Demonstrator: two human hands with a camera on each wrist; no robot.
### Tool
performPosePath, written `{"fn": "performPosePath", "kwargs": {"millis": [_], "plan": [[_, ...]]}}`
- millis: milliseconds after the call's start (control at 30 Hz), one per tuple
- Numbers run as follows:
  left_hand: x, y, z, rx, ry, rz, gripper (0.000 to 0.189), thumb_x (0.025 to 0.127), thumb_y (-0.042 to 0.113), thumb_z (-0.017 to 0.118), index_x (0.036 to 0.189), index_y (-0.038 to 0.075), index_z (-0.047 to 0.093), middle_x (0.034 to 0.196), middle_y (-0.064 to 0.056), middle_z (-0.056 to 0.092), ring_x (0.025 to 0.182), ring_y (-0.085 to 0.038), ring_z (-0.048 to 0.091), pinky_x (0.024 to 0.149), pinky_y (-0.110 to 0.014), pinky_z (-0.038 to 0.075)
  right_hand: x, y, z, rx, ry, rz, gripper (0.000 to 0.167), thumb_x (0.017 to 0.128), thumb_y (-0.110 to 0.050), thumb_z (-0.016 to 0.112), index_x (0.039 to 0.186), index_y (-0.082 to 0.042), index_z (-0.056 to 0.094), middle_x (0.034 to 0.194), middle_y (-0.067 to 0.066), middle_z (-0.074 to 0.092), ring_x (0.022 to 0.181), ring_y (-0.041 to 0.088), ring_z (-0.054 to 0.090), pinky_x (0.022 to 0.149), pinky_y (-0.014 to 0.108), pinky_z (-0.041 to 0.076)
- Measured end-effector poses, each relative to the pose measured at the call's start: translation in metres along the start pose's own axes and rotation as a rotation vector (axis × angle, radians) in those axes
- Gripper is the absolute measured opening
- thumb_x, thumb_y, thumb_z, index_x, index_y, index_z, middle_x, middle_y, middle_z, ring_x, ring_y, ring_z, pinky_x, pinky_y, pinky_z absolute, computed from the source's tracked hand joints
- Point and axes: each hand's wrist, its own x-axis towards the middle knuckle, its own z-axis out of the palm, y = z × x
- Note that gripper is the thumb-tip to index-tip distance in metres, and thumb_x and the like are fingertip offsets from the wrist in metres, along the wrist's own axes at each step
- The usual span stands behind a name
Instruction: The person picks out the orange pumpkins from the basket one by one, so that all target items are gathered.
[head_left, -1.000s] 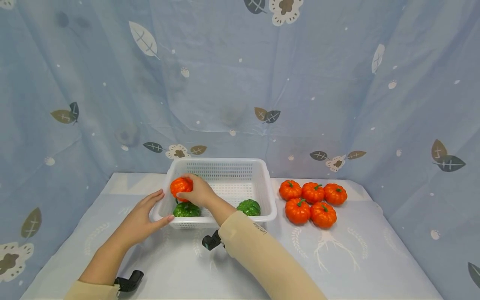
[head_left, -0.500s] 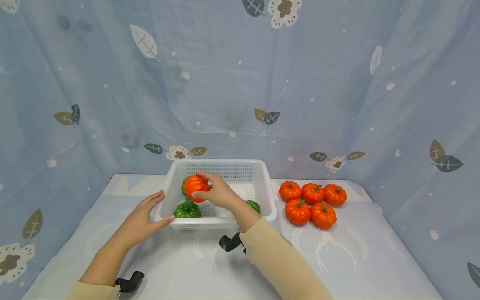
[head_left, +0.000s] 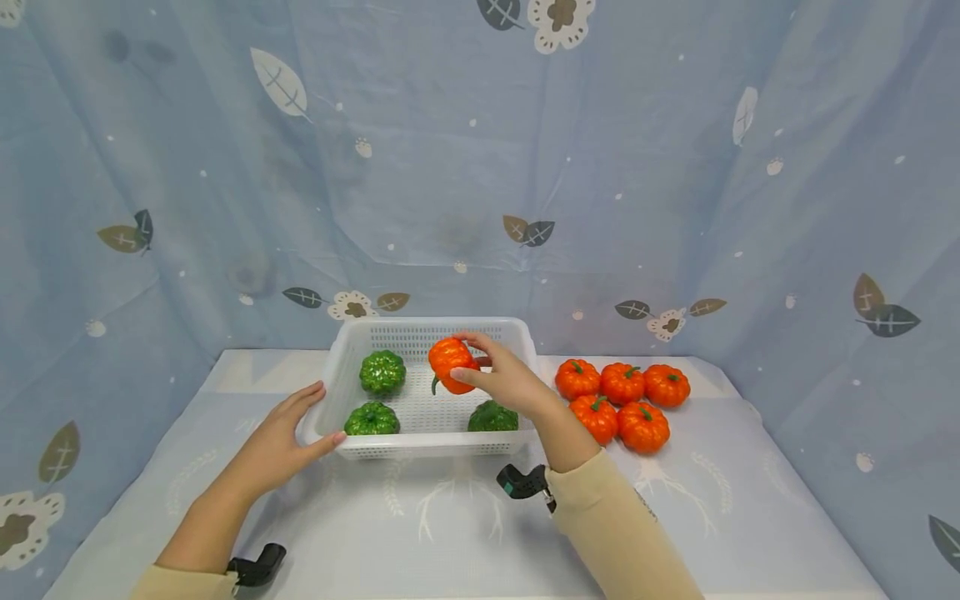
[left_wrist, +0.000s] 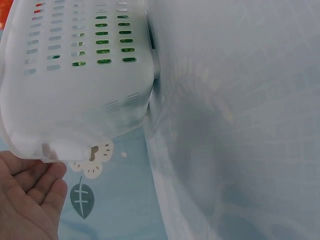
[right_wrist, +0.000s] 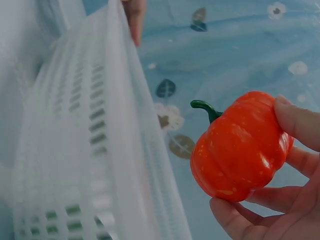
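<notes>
My right hand [head_left: 504, 377] pinches a small orange pumpkin [head_left: 452, 365] between thumb and fingers, raised over the right half of a white plastic basket [head_left: 442, 444]. In the right wrist view the glossy pumpkin [right_wrist: 242, 150] is tipped, its dark green stem pointing left. My left hand [head_left: 281, 440] rests at the basket's left end, thumb and fingers spread at the rim. In the left wrist view the left hand's fingers [left_wrist: 42, 182] lie right under the basket's rim. Inside the basket sit three green pumpkins: one back left [head_left: 382, 372], one front left [head_left: 372, 419], one front right [head_left: 493, 417].
Several orange pumpkins [head_left: 622, 384] stand grouped on the table right of the basket. A patterned cloth covers the table [head_left: 375, 533], and a blue curtain [head_left: 420, 167] hangs behind it. Black cameras [head_left: 258, 565] are strapped to both wrists.
My right hand has carried the orange pumpkin from the basket's left side rightward, uncovering the back-left green pumpkin. My left hand has stayed at the rim.
</notes>
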Motion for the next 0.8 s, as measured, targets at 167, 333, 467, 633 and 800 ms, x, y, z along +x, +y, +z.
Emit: {"fn": "performPosePath", "kwargs": {"millis": [167, 333, 467, 633, 800], "plan": [[0.000, 0.002, -0.001, -0.002, 0.005, 0.013, 0.091, 0.090, 0.053, 0.069, 0.151, -0.006, 0.035, 0.159, -0.023, 0.030, 0.140, -0.052, 0.029, 0.106, -0.073, 0.028, -0.022, 0.002, -0.028, 0.025, 0.060, 0.000, 0.061, 0.096, -0.026, 0.070, 0.149, -0.022, 0.041, 0.154, 0.009, 0.041, 0.130, 0.034, 0.049, 0.097, 0.047, 0.052], [0.000, 0.002, -0.001, -0.004, 0.007, 0.021, 0.090, 0.091, 0.051, 0.070, 0.151, -0.006, 0.036, 0.158, -0.023, 0.030, 0.140, -0.052, 0.030, 0.105, -0.073, 0.029, -0.045, 0.009, -0.053, 0.015, 0.132, 0.053, 0.062, 0.096, -0.028, 0.070, 0.149, -0.020, 0.039, 0.154, 0.011, 0.041, 0.136, 0.036, 0.043, 0.102, 0.054, 0.046], [0.000, 0.000, 0.000, -0.001, 0.009, 0.024, 0.090, 0.090, 0.052, 0.070, 0.151, -0.006, 0.036, 0.159, -0.023, 0.030, 0.140, -0.052, 0.030, 0.105, -0.072, 0.029, -0.062, 0.019, -0.074, 0.000, 0.186, 0.106, 0.065, 0.096, -0.032, 0.070, 0.150, -0.020, 0.036, 0.155, 0.011, 0.037, 0.138, 0.037, 0.041, 0.103, 0.058, 0.045], [0.001, -0.002, 0.001, -0.002, 0.009, 0.022, 0.091, 0.090, 0.053, 0.069, 0.151, -0.005, 0.036, 0.159, -0.022, 0.030, 0.140, -0.052, 0.030, 0.105, -0.073, 0.029, -0.085, 0.030, -0.099, -0.055, 0.255, 0.160, 0.073, 0.093, -0.040, 0.072, 0.151, -0.020, 0.033, 0.155, 0.013, 0.035, 0.139, 0.039, 0.039, 0.106, 0.060, 0.042], [0.000, -0.002, 0.001, -0.004, 0.005, 0.013, 0.090, 0.091, 0.052, 0.069, 0.151, -0.006, 0.035, 0.159, -0.022, 0.030, 0.140, -0.052, 0.029, 0.105, -0.073, 0.029, -0.107, 0.044, -0.122, -0.097, 0.318, 0.182, 0.085, 0.090, -0.043, 0.074, 0.156, -0.017, 0.027, 0.152, 0.020, 0.035, 0.135, 0.043, 0.042, 0.102, 0.059, 0.046]]}}
